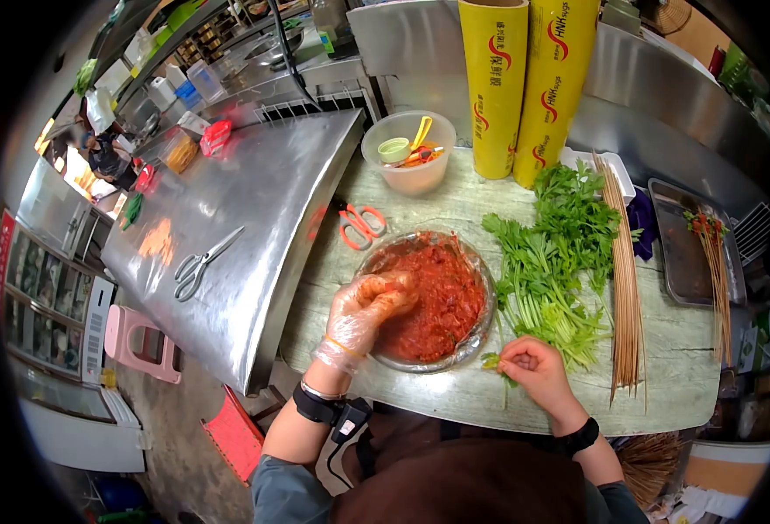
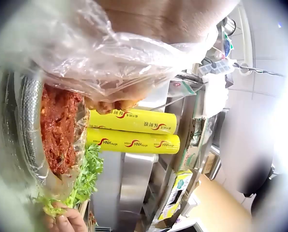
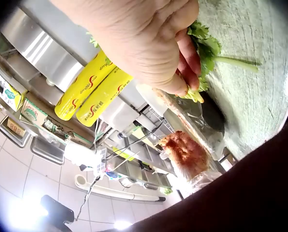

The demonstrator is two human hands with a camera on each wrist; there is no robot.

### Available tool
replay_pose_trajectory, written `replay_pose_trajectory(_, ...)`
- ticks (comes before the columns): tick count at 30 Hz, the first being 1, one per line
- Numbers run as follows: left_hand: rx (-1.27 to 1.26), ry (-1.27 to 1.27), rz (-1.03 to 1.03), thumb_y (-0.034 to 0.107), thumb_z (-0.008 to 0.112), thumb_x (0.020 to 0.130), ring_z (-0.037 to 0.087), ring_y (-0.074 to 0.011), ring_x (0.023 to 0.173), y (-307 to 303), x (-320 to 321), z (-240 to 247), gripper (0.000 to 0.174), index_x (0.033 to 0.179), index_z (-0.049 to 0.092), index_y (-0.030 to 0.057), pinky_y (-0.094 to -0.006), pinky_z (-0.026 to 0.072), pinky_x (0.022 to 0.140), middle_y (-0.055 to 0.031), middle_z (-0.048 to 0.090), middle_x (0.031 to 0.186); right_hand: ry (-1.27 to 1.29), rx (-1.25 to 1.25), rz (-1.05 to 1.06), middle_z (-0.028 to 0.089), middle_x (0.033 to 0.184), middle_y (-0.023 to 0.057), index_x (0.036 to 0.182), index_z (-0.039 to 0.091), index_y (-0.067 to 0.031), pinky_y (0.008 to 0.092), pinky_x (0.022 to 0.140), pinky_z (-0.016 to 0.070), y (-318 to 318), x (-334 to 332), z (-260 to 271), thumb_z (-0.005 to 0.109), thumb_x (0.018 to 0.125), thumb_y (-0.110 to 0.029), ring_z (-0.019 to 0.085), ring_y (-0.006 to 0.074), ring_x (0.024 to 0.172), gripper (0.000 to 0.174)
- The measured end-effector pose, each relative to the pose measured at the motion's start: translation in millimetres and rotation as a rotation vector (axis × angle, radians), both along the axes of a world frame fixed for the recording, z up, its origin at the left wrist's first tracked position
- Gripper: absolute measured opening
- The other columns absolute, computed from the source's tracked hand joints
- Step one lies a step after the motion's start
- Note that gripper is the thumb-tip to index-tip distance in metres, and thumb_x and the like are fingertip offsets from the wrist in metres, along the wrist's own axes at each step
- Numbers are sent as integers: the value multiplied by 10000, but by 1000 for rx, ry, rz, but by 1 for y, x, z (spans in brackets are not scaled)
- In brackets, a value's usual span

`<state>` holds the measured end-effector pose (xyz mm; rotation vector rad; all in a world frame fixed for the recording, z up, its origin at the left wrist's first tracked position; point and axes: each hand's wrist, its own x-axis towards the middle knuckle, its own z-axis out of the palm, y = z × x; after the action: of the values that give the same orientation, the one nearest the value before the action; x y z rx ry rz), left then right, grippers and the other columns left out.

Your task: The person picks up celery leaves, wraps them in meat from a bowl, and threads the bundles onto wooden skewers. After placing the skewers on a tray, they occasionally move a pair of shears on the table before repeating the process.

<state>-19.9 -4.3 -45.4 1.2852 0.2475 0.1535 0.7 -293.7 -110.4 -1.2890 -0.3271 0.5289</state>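
My left hand, in a clear plastic glove smeared with red, is over the left side of a bowl of red minced meat mix. Its fingers are curled in, and no held thing shows between them. The bowl's rim is wrapped in clear plastic film. Right of the bowl, near the table's front edge, my bare right hand pinches a small leafy celery sprig between thumb and fingers. A pile of leafy celery lies just beyond that hand.
Bamboo skewers lie right of the celery, with a metal tray farther right. Two yellow cling film rolls stand at the back beside a plastic tub. Red-handled scissors lie left of the bowl; grey scissors lie on the steel table.
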Motion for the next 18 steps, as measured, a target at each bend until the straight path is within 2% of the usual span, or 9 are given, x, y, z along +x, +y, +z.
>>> replay_pose_trajectory(1,32,-19,-8,-22,632,838,635,-176,906,0,0,-2,134,968,643,-55,-259,504,839,-112,663,1024,1,-2,6,578,965,81,901,581,27,253,773,509,0,0,-1,604,823,92,606,134,844,104)
replay_pose_trajectory(4,155,-2,-18,-25,648,822,612,-172,970,-1,-3,2,119,938,660,-45,-262,480,872,-112,658,1065,4,1,11,581,962,77,901,583,22,252,775,509,-1,0,-2,605,823,93,608,133,852,108)
replay_pose_trajectory(7,254,-77,-22,-18,651,805,611,-175,950,-5,-4,8,185,986,662,-60,-263,488,843,-113,642,1095,6,2,3,586,964,76,905,589,22,248,778,507,-1,0,0,610,821,90,608,131,861,109)
replay_pose_trajectory(10,592,-170,-39,32,640,826,618,-162,913,-4,-2,15,171,972,670,-53,-256,489,815,-94,660,1042,2,3,-24,597,932,62,891,603,25,226,740,506,1,-1,3,638,805,83,614,114,835,110)
replay_pose_trajectory(13,269,-36,-57,80,631,868,604,-128,850,-11,-5,17,187,997,660,-53,-237,498,736,-79,668,1004,35,-10,-31,602,948,67,889,612,30,231,755,509,1,-2,5,643,799,87,619,122,845,111)
replay_pose_trajectory(16,190,-28,-17,89,627,876,603,-113,820,-18,-5,-5,211,1034,648,-50,-238,507,692,-65,669,965,-6,-1,-26,607,955,76,882,618,30,236,766,511,0,-2,11,650,794,84,621,128,848,108)
replay_pose_trajectory(18,1,41,6,78,623,879,600,-105,816,-30,-8,-10,210,1041,638,-53,-237,511,700,-58,668,947,-107,-30,-12,610,959,78,886,625,22,241,774,515,-2,-1,32,653,794,78,622,134,855,112)
